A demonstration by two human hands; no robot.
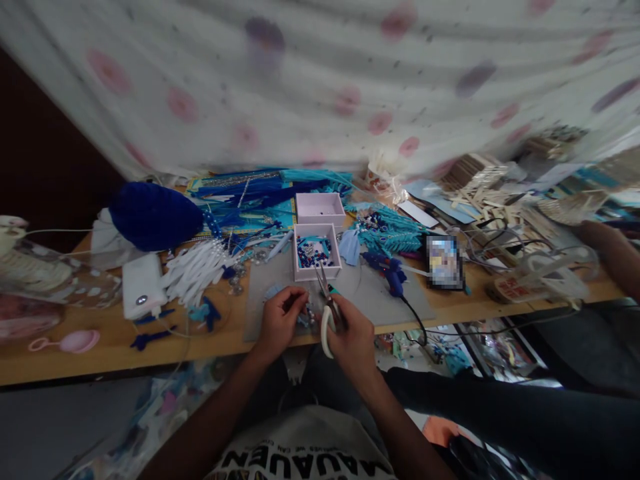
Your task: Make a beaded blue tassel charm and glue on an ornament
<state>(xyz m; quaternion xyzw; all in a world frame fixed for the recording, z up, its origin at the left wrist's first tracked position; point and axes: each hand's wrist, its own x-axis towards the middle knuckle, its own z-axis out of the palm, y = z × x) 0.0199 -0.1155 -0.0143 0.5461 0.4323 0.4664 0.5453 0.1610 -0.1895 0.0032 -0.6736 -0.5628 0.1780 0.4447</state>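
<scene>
My right hand is closed around the pale-handled scissors. The blades point up and away, slightly parted, with their tips at the front edge of a small white box. Loose dark blue, red and pale beads fill that box, along with a light blue piece. To the left, my left hand is pinched at the fingertips; what lies between them is too small to tell. Just beside those fingers is a small cluster of pale and coloured beads, over the grey mat.
A second white box stands behind the first. Right of the mat's middle lies a blue glue gun with its cord, then a phone with a blurred screen. White strips and a power bank lie left. Another person's arm reaches in at right.
</scene>
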